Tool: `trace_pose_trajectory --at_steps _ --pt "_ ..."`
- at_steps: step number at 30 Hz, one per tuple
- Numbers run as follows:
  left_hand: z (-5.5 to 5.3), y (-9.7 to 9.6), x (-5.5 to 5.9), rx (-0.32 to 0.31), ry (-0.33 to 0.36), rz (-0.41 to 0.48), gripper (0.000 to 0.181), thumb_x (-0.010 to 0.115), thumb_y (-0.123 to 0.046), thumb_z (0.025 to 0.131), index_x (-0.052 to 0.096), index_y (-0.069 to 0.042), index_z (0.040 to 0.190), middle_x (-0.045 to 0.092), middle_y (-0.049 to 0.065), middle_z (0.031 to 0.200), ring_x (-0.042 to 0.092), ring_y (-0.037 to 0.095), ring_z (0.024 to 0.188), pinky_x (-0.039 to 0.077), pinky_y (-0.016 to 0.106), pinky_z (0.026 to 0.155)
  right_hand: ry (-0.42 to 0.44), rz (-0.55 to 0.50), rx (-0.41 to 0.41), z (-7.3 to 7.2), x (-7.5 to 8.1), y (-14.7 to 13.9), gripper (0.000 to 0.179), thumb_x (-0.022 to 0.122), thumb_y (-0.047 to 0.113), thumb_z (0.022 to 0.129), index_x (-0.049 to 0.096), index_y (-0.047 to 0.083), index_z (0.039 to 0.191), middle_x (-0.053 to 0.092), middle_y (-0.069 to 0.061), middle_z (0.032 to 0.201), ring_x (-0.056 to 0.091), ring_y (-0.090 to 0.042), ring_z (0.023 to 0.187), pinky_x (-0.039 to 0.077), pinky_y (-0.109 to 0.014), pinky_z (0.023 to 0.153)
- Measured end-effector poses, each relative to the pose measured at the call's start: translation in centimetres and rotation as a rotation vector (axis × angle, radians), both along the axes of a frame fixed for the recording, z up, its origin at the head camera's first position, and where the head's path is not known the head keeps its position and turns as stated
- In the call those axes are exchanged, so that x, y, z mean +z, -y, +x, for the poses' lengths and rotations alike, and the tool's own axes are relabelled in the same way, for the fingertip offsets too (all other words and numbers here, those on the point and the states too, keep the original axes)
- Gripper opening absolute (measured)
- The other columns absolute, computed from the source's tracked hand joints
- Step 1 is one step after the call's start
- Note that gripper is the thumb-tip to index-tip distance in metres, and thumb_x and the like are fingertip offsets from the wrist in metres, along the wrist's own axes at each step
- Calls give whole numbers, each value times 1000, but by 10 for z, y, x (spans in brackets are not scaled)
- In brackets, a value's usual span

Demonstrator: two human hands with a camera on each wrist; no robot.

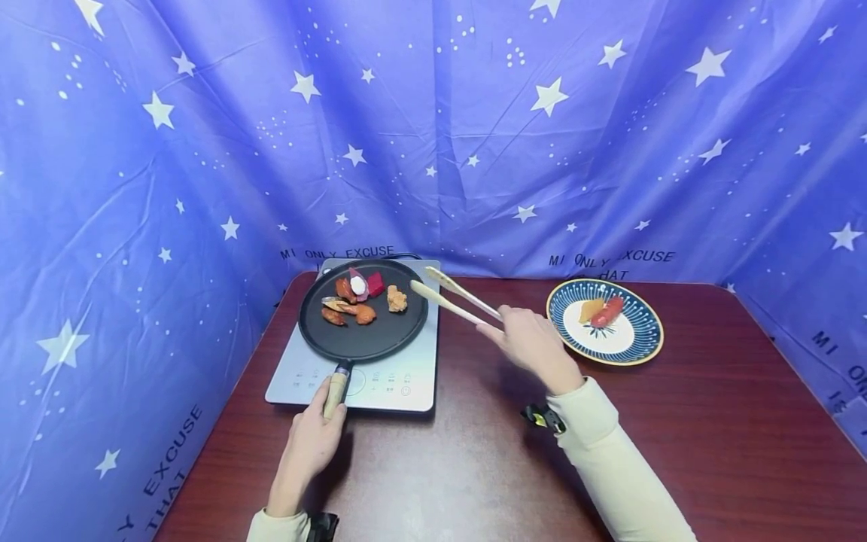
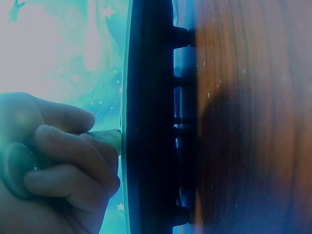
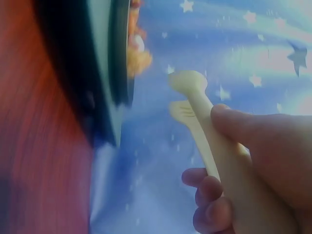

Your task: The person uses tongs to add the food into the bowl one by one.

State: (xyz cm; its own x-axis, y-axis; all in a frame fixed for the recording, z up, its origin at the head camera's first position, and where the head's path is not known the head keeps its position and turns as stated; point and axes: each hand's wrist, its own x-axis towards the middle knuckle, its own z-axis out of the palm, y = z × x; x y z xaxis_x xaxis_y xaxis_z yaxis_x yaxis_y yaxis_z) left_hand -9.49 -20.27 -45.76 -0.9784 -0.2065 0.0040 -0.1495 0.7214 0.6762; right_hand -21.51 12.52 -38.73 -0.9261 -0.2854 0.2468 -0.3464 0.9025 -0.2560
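My left hand (image 1: 314, 440) grips the light wooden handle (image 1: 336, 391) of a round black frying pan (image 1: 366, 345); the left wrist view shows its fingers curled round it. In the pan lie browned chicken pieces (image 1: 364, 314), a mussel (image 1: 336, 304), a dark red cube (image 1: 375, 284), a pink-and-white piece (image 1: 359, 285) and a golden fried nugget (image 1: 396, 299). My right hand (image 1: 535, 342) holds pale tongs (image 1: 450, 305) between thumb and fingers. Their two tips stand apart with nothing between them, close to the pan's right rim and nearest the nugget.
Under the pan is a silver-white induction cooker (image 1: 291, 373) on a dark red wooden table (image 1: 488, 459). To the right stands a blue-patterned plate (image 1: 646, 335) bearing a red sausage (image 1: 608, 311) and a yellowish piece (image 1: 591, 309). A blue starry curtain (image 1: 433, 203) hangs round the table.
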Motion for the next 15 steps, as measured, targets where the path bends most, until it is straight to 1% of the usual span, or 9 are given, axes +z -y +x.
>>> trace_pose_trajectory --at_steps 4,8,15 --pt "0 0 0 1 2 1 58 53 -23 92 36 -8 145 62 27 110 56 24 71 45 47 69 11 -28 -38 5 -5 -25 42 59 46 89 53 7 74 47 -3 57 48 -24 49 39 -43 47" --pt "0 0 0 -1 -3 4 58 53 -23 92 37 -8 145 62 27 110 56 25 71 45 47 69 36 -58 -88 12 -9 -47 40 60 44 89 53 8 74 48 -5 58 50 -25 51 39 -44 48" --pt "0 0 0 -1 1 7 57 52 -23 93 36 -8 145 61 27 111 57 26 75 45 48 71 57 -61 -185 21 -15 -86 46 56 50 90 49 8 72 48 -7 59 52 -31 54 36 -46 45"
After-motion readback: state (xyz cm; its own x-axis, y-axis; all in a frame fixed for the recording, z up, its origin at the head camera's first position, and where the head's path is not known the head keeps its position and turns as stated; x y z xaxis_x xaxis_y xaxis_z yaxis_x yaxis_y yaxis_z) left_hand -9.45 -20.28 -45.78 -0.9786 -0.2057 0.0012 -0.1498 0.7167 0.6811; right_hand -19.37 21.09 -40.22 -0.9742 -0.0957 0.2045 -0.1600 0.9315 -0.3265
